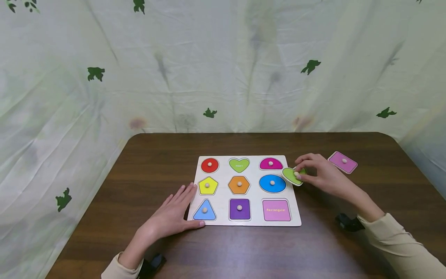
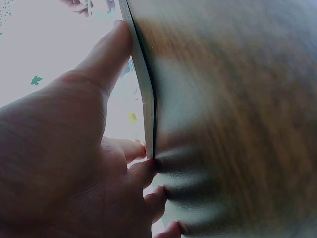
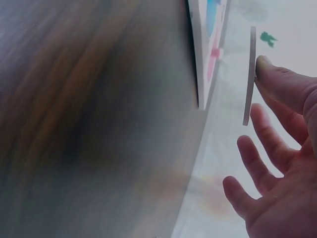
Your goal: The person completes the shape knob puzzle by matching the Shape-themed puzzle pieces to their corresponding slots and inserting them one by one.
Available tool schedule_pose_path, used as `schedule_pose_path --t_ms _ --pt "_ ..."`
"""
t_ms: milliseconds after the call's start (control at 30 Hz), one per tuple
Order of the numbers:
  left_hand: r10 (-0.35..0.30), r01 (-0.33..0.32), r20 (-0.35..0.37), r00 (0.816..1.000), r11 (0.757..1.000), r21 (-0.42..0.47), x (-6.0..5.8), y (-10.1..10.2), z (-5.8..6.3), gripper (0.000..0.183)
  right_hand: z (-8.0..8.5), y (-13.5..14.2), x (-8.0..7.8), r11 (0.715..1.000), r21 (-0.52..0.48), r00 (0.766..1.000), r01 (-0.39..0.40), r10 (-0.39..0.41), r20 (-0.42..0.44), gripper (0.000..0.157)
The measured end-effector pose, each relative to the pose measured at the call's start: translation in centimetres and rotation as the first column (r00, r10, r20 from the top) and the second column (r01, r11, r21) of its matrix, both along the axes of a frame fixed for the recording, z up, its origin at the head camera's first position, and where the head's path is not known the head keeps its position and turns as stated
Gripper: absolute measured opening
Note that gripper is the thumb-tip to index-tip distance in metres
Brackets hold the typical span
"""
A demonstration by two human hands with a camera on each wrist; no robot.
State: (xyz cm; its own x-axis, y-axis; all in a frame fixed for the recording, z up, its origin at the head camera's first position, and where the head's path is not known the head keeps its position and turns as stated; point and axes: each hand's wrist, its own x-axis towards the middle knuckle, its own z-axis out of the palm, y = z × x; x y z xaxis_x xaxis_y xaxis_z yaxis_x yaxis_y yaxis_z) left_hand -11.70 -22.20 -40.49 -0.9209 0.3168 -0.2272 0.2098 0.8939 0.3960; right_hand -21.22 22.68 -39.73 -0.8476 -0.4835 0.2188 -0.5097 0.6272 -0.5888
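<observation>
My right hand (image 1: 322, 174) pinches the small knob of a green heart puzzle piece (image 1: 289, 175) near the right edge of a white shape puzzle board (image 1: 223, 193). In the right wrist view the heart piece (image 3: 250, 74) appears edge-on, raised off the table. My left hand (image 1: 172, 215) rests at the board's lower left corner, fingers straight along the side and thumb on the front edge. The heart slot (image 1: 239, 165) and the rectangle slot (image 1: 276, 209) show printed words and no knobs. Knobbed pieces, such as a blue oval (image 1: 272, 183), sit in the other slots.
A pink rectangle piece (image 1: 343, 162) with a knob lies on the brown wooden table (image 1: 156, 162), beyond my right hand. A pale curtain (image 1: 223, 66) with green leaf shapes hangs behind the table's far edge. Dark wrist straps (image 1: 349, 223) are on both forearms.
</observation>
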Motion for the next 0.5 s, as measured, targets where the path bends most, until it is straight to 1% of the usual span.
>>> schedule_pose_path --t_ms 200,500 --pt "0.005 -0.005 0.003 1.000 1.000 -0.005 0.0 0.0 -0.1 0.111 0.0 -1.6 -0.5 1.000 0.004 1.000 -0.010 0.010 -0.018 0.014" --pt "0.009 -0.009 0.012 1.000 1.000 -0.006 -0.1 0.0 -0.1 0.112 0.2 -4.3 -1.0 0.999 0.014 0.999 -0.039 0.039 0.001 0.013"
